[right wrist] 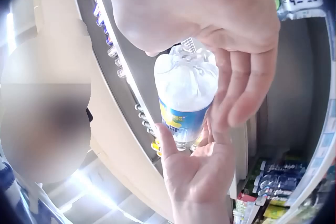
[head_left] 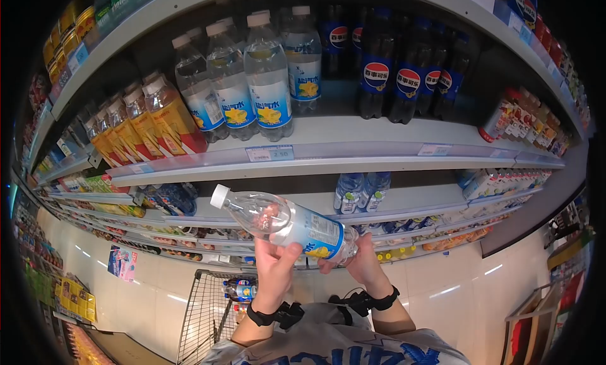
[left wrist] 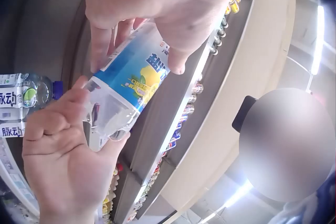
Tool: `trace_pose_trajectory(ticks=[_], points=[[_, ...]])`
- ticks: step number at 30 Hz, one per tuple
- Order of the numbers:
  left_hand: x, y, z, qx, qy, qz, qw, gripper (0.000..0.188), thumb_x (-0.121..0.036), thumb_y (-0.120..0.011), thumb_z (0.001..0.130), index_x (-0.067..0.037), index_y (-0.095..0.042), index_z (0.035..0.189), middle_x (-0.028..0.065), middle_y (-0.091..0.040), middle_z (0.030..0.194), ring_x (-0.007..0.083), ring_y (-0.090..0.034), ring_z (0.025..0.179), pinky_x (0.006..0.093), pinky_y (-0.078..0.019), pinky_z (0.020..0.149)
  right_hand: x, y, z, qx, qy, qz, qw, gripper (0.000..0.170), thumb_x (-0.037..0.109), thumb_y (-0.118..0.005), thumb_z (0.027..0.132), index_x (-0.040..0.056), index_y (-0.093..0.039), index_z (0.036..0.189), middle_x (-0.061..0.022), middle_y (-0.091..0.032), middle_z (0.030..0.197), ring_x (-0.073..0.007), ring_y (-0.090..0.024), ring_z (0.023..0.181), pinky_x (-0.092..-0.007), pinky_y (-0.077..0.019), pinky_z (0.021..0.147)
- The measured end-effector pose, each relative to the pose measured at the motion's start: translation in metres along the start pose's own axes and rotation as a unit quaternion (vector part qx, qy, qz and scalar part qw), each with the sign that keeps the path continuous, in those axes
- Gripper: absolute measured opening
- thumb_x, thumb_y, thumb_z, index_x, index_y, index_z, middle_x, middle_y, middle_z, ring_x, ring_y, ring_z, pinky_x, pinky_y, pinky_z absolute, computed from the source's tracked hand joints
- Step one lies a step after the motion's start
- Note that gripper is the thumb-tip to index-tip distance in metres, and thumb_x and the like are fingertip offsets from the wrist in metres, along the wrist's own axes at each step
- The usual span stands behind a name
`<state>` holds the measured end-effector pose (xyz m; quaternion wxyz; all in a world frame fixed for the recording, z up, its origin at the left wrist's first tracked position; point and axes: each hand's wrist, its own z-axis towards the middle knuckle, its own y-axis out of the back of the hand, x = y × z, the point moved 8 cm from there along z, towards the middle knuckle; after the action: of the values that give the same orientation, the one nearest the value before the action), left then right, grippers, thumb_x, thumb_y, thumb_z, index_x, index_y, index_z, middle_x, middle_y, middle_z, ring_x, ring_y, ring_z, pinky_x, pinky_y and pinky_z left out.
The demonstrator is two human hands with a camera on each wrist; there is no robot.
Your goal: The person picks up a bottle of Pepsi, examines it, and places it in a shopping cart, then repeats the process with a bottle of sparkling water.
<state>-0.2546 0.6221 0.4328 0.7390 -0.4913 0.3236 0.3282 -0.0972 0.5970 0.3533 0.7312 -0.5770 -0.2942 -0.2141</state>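
Observation:
In the head view a clear plastic soda water bottle (head_left: 309, 229) lies tilted between both hands, its white cap (head_left: 219, 196) up to the left. Its blue and white label shows yellow lemons. The left hand (head_left: 276, 267) grips the bottle around its labelled middle, thumb across the front. At the base end, the right hand (head_left: 361, 264) holds it with fingers and thumb on either side. From the left wrist, the right hand (left wrist: 71, 150) shows around the bottle's clear lower part. The right wrist view looks onto the base, with the left hand (right wrist: 199, 176) beyond.
Matching soda water bottles (head_left: 268, 81) stand on the shelf (head_left: 328, 138) ahead, beside dark cola bottles (head_left: 407, 81) and orange-labelled bottles (head_left: 167, 116). Blue-capped bottles (head_left: 361, 191) occupy the shelf below. A wire shopping cart (head_left: 205, 308) with bottles inside stands at the person's left.

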Motion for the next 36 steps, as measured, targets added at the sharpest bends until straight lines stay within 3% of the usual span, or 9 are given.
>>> trace_pose_trajectory(ticks=[4,6,9,13,14,24,27,29,36], points=[[0.009,0.007,-0.004,0.013,0.022,0.014,1.0,0.092,-0.028,-0.086,0.074,0.002,-0.032,0.143,0.0106,-0.046,0.134,0.0204,-0.053,0.117,0.0359,-0.0434,0.1,-0.003,0.0,-0.003,-0.005,-0.015,-0.035,0.999,0.062,0.044,-0.05,0.096,-0.0039,-0.042,0.135,-0.0208,-0.059,0.121,-0.0301,-0.066,0.096,-0.0434,-0.0575,0.075],[-0.009,0.003,-0.005,0.025,-0.098,0.104,0.989,0.101,-0.042,-0.091,0.061,0.004,-0.042,0.136,0.0107,-0.051,0.129,0.02,-0.055,0.115,0.0353,-0.0463,0.097,0.007,-0.007,-0.006,-0.01,0.013,-0.038,0.999,0.064,0.044,-0.056,0.094,-0.0033,-0.042,0.134,-0.0204,-0.058,0.122,-0.0299,-0.066,0.096,-0.0428,-0.058,0.073],[0.012,0.02,-0.005,0.022,-0.026,0.11,0.993,0.11,-0.049,-0.09,0.052,0.004,-0.042,0.136,0.0109,-0.054,0.126,0.0191,-0.056,0.114,0.0335,-0.0478,0.094,0.021,-0.022,-0.014,0.029,0.072,-0.046,0.996,0.074,0.045,-0.069,0.085,-0.0041,-0.043,0.134,-0.0185,-0.057,0.125,-0.028,-0.063,0.105,-0.041,-0.0557,0.083],[0.005,0.009,-0.003,0.015,-0.065,0.023,0.997,0.081,-0.023,-0.084,0.077,0.002,-0.034,0.136,0.0132,-0.051,0.132,0.0201,-0.057,0.115,0.0325,-0.0507,0.092,0.036,-0.019,-0.015,-0.034,0.173,-0.134,0.975,0.086,0.037,-0.078,0.077,-0.0073,-0.037,0.138,-0.0161,-0.054,0.132,-0.0236,-0.055,0.12,-0.0353,-0.0447,0.101],[0.008,0.008,-0.005,0.031,-0.043,0.103,0.993,0.066,-0.035,-0.067,0.09,-0.002,-0.035,0.138,0.0121,-0.052,0.132,0.0204,-0.054,0.119,0.0356,-0.0481,0.096,0.038,-0.018,-0.016,-0.039,0.187,-0.146,0.971,0.087,0.03,-0.079,0.078,-0.0084,-0.034,0.141,-0.0156,-0.052,0.134,-0.0215,-0.052,0.124,-0.0319,-0.0406,0.104],[0.02,0.011,-0.006,0.015,0.006,-0.01,1.0,0.057,-0.034,-0.058,0.096,-0.008,-0.032,0.14,0.0111,-0.044,0.139,0.0205,-0.053,0.118,0.0359,-0.0516,0.09,0.032,-0.036,-0.018,-0.013,0.136,-0.164,0.977,0.08,-0.003,-0.067,0.083,-0.0039,-0.022,0.149,-0.0161,-0.049,0.138,-0.0223,-0.051,0.125,-0.0364,-0.0458,0.1],[0.012,0.009,-0.005,0.017,0.002,0.003,1.0,0.058,-0.036,-0.06,0.096,-0.009,-0.033,0.14,0.0107,-0.043,0.14,0.0195,-0.052,0.119,0.0345,-0.0511,0.089,0.025,-0.022,-0.013,-0.056,0.132,-0.095,0.985,0.064,0.014,-0.059,0.094,-0.002,-0.027,0.148,-0.0172,-0.054,0.132,-0.0253,-0.06,0.113,-0.0381,-0.0513,0.093],[0.01,0.007,-0.006,0.023,0.004,0.003,1.0,0.062,-0.037,-0.062,0.094,-0.01,-0.032,0.141,0.0086,-0.043,0.14,0.019,-0.052,0.119,0.0346,-0.0483,0.093,0.007,-0.018,-0.009,0.045,0.039,0.047,0.997,0.061,0.041,-0.047,0.099,-0.0006,-0.035,0.142,-0.0189,-0.06,0.123,-0.0287,-0.067,0.098,-0.0406,-0.0553,0.085],[0.011,0.008,-0.008,0.038,-0.007,0.016,0.999,0.088,-0.046,-0.075,0.082,-0.008,-0.029,0.146,0.0082,-0.042,0.141,0.0208,-0.046,0.126,0.0391,-0.039,0.104,-0.014,-0.016,-0.011,0.039,-0.027,-0.01,0.999,0.091,0.075,-0.043,0.085,-0.0016,-0.045,0.134,-0.0199,-0.064,0.112,-0.0299,-0.068,0.09,-0.0423,-0.0575,0.071]])
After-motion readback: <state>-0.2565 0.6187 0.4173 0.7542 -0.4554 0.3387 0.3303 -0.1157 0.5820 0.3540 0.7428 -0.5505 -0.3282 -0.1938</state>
